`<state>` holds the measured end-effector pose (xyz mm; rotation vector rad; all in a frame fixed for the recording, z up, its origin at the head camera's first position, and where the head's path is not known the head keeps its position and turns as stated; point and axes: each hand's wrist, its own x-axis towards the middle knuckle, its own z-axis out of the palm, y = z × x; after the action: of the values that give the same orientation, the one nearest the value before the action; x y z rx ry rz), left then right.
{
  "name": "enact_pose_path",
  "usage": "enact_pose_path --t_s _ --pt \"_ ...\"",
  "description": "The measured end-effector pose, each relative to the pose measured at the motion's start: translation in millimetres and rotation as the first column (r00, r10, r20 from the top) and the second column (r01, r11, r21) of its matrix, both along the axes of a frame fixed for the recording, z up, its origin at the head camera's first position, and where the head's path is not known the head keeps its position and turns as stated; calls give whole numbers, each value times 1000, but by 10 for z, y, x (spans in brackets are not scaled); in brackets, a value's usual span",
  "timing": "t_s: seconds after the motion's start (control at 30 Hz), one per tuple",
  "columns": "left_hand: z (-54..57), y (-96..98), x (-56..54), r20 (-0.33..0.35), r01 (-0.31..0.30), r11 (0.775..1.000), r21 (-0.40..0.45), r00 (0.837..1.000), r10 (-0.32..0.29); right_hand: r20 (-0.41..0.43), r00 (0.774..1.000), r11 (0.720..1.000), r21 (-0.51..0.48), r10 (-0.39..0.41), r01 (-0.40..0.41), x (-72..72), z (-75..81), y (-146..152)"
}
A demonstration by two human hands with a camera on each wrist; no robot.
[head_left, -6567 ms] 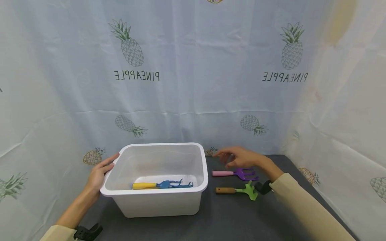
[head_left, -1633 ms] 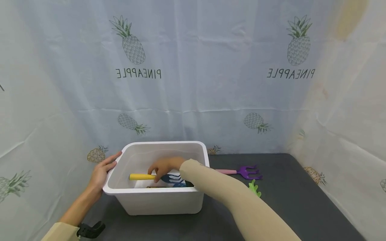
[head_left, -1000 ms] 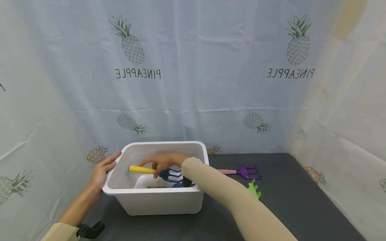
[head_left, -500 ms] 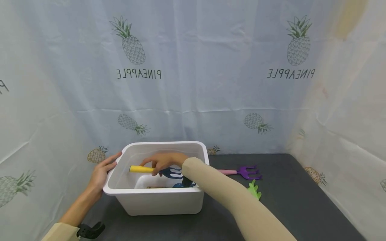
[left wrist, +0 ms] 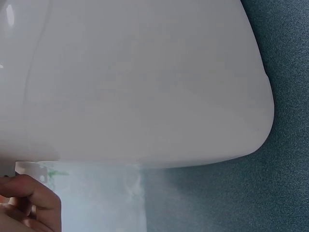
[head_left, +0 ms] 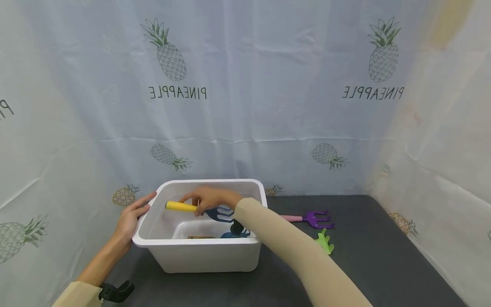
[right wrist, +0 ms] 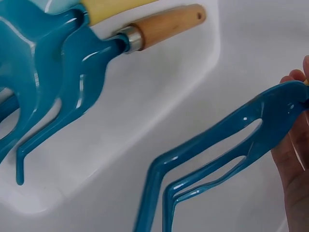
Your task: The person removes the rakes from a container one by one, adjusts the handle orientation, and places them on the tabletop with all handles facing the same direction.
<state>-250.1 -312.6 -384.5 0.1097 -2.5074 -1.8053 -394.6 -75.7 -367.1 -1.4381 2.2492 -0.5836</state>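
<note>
My left hand (head_left: 128,221) grips the left rim of a white plastic tub (head_left: 207,258); in the left wrist view its fingers (left wrist: 36,198) are curled beside the tub's wall. Inside the tub, my right hand (head_left: 209,199) holds a hand cultivator by its yellow handle (head_left: 180,206), near the blue head. That bent-tined blue head (right wrist: 270,116) hangs above the tub floor in the right wrist view. Below lie another blue cultivator with a wooden handle (right wrist: 166,26) and a blue tool with a yellow handle (right wrist: 116,7), partly cut off by the frame.
Right of the tub, a purple hand fork (head_left: 316,219) with a pink handle and a green-headed tool (head_left: 324,242) lie on the dark table (head_left: 383,264); my right sleeve covers part of both. A pineapple-print curtain (head_left: 245,106) stands close behind.
My right hand has gone from above the purple fork into the tub, taken the yellow-handled cultivator and lifted it slightly. The left hand has stayed at the rim.
</note>
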Motion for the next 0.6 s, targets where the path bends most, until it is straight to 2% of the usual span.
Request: enact_pose_path --t_s 0.23,0.33,0.6 --pt "-10 -19 28 16 -15 1000 -2 1000 15 108 993 997 -54 53 -48 38 46 -27" --pt "-11 -17 22 22 -16 1000 1 1000 16 131 990 997 -69 45 -36 57 75 -18" --pt "14 21 5 47 -19 1000 11 999 18 107 994 995 -103 16 -5 101 165 71"
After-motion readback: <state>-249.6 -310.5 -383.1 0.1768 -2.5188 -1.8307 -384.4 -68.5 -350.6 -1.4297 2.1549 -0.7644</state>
